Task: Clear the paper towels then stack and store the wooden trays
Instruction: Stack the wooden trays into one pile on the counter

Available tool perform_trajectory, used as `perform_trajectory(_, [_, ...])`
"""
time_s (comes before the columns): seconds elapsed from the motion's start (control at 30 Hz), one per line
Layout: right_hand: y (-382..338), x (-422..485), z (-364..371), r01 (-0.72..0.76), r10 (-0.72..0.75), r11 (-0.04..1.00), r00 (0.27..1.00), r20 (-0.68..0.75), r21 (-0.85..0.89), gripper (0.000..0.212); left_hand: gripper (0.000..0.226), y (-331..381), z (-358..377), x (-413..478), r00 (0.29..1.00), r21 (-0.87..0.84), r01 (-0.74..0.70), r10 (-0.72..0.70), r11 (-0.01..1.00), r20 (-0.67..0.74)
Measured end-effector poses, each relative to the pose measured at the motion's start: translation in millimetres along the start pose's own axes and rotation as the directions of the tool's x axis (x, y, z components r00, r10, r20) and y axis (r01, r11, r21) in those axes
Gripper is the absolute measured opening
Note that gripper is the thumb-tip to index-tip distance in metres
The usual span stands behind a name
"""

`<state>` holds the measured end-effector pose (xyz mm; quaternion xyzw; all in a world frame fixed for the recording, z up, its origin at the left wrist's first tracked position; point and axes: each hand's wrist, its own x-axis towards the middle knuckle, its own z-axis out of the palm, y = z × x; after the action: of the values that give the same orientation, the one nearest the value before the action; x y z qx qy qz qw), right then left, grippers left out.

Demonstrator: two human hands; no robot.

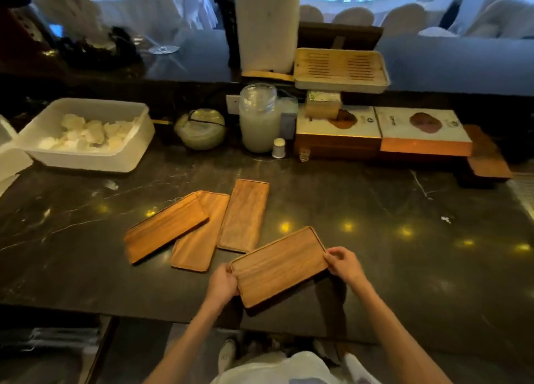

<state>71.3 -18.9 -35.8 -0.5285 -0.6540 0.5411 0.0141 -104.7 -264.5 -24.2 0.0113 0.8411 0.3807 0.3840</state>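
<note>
A wooden tray is held tilted just above the dark marble counter near its front edge. My left hand grips its near-left short end and my right hand grips its far-right short end. Three more wooden trays lie on the counter behind it: a left one resting partly over a middle one, and an upright-lying right one. A white plastic bin at the back left holds crumpled paper towels.
Along the back stand a glass bowl, a clear jar, a small white bottle, boxed sets, a slatted bamboo tray and a tall paper towel roll. Dark wooden trays sit at the right.
</note>
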Motion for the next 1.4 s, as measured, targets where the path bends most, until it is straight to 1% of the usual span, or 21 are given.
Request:
perform_trajectory(0.1, [47,-3,-68,-0.026,0.026,1.0,0.997,-0.076,-0.001,0.019,0.016,32,65,-3,0.992,0.146,-0.107,0.097,0.983,0.075])
perform_trajectory(0.17, [77,-9,-113,-0.044,0.045,0.999,0.99,-0.131,0.008,0.015,0.023,54,115,-9,0.983,0.279,-0.178,0.155,0.944,0.102])
perform_trajectory(0.27, [102,-17,-142,-0.055,0.055,0.998,0.98,-0.193,0.009,0.01,0.025,71,157,-11,0.977,0.4,-0.214,0.189,0.891,0.1])
perform_trajectory(0.4, [136,-24,-181,-0.082,0.091,0.996,0.958,-0.27,0.042,0.009,0.022,89,212,-23,0.968,0.496,-0.251,0.204,0.831,0.147])
perform_trajectory(0.6, [155,-27,-192,-0.086,0.117,0.989,0.951,-0.285,0.118,0.015,0.011,93,236,-32,0.971,0.552,-0.233,0.218,0.801,0.093])
perform_trajectory(0.8, [158,-25,-189,-0.079,0.096,0.994,0.951,-0.292,0.07,0.016,0.008,94,239,-36,0.969,0.578,-0.226,0.244,0.784,0.048])
perform_trajectory(0.97, [159,-25,-185,-0.054,0.038,0.998,0.948,-0.317,-0.041,0.017,0.003,87,239,-41,0.948,0.559,-0.277,0.318,0.781,0.025])
perform_trajectory(1.0, [159,-25,-183,-0.045,0.023,0.997,0.946,-0.322,-0.063,0.017,0.004,84,239,-42,0.94,0.573,-0.287,0.34,0.768,0.015])
perform_trajectory(1.07, [161,-28,-180,-0.008,-0.044,0.989,0.935,-0.352,-0.146,0.018,0.014,77,238,-41,0.907,0.625,-0.34,0.421,0.702,0.02])
perform_trajectory(1.13, [164,-34,-175,0.039,-0.169,0.946,0.905,-0.391,-0.321,0.025,0.027,67,237,-45,0.856,0.635,-0.439,0.51,0.636,0.081])
perform_trajectory(1.17, [167,-37,-172,0.051,-0.235,0.901,0.892,-0.386,-0.431,0.033,0.036,61,237,-48,0.837,0.633,-0.483,0.53,0.605,0.133])
perform_trajectory(1.2, [170,-40,-169,0.056,-0.288,0.847,0.885,-0.366,-0.529,0.042,0.044,54,237,-52,0.826,0.641,-0.512,0.532,0.572,0.185])
perform_trajectory(1.23, [172,-42,-167,0.053,-0.308,0.8,0.891,-0.333,-0.598,0.049,0.052,48,237,-55,0.825,0.67,-0.518,0.517,0.532,0.228])
perform_trajectory(1.27, [173,-43,-165,0.044,-0.289,0.775,0.911,-0.292,-0.63,0.054,0.057,43,237,-58,0.831,0.708,-0.51,0.493,0.488,0.258])
perform_trajectory(1.3, [174,-43,-163,0.035,-0.251,0.773,0.934,-0.256,-0.633,0.056,0.061,39,238,-61,0.84,0.744,-0.495,0.468,0.449,0.276])
perform_trajectory(1.4, [175,-41,-161,0.026,-0.189,0.796,0.959,-0.209,-0.605,0.058,0.065,37,238,-64,0.852,0.797,-0.469,0.435,0.382,0.293])
